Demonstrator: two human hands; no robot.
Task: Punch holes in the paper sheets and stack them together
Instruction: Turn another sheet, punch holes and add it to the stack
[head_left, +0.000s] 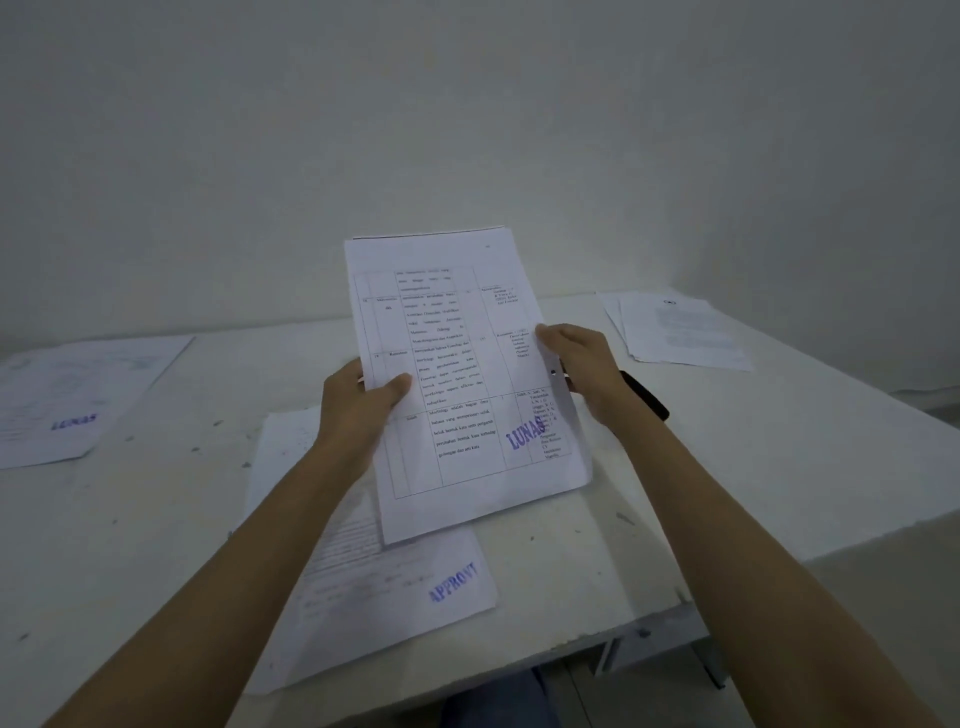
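Observation:
I hold a small bundle of printed sheets (457, 374) upright above the white table (753, 467), with a blue "LUNAS" stamp near its lower right. My left hand (358, 410) grips the bundle's left edge, thumb across the front. My right hand (582, 364) grips the right edge, where a punched hole shows beside the fingers. A black hole punch (644, 395) lies on the table behind my right wrist, mostly hidden. Under the bundle lies a sheet stamped "APPROV" (395, 587).
A stack of sheets with a "LUNAS" stamp (78, 395) lies at the table's left. Another fanned pile of papers (680, 332) sits at the far right corner. A plain wall stands behind the table. The table's front edge runs bottom right.

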